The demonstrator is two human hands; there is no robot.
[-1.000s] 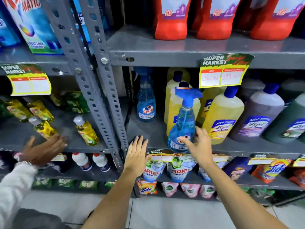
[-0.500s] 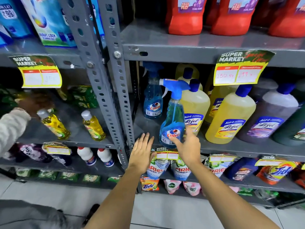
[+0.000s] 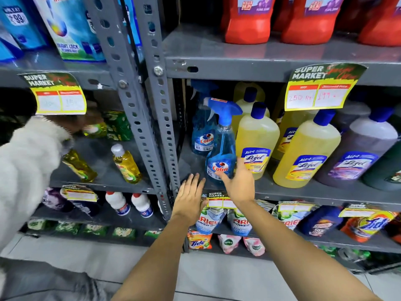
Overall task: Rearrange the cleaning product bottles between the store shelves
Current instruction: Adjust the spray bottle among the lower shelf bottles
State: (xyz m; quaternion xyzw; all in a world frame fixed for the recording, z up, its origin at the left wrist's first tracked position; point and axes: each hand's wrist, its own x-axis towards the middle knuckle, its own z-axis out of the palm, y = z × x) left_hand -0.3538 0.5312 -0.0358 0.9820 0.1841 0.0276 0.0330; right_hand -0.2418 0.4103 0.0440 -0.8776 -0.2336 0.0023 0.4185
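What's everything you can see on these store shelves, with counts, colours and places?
blue plastic Colin spray bottles: two, blue, middle shelf's left end
yellow plastic Lizol bottles: at least four, yellow, beside them
purplish plastic Lizol bottle: one, purplish, further right
red plastic jugs: at least three, red, top shelf
small yellow plastic bottles: at least two, yellow, left bay
white red-capped bottles: two, white, lower left shelf
paper price tags: several, yellow, shelf edges
white sleeve: one, white, far left
left hand: open, on shelf edge
right hand: grips front spray bottle
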